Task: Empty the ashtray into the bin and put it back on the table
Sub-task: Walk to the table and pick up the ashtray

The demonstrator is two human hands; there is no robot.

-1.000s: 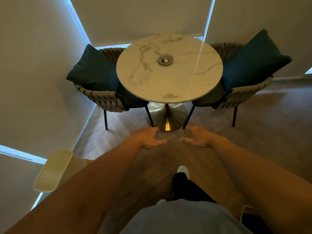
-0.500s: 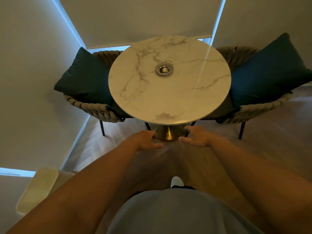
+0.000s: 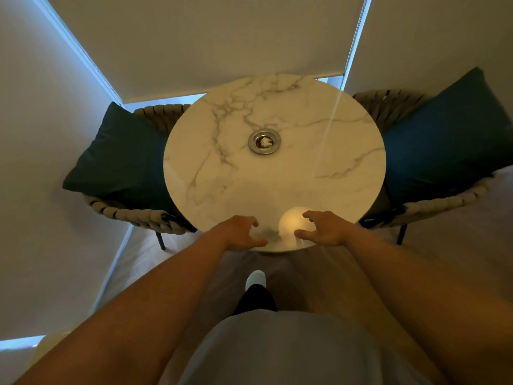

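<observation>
Head cam has both your arms stretched forward over the near edge of the round marble table (image 3: 319, 168). Your left hand (image 3: 241, 232) and right hand (image 3: 322, 227) are palm-down, fingers loosely curled, empty. That metal ashtray (image 3: 264, 142) with ash in it sits mid-table, well apart from both, between two cushioned woven chairs (image 3: 144, 215).
</observation>
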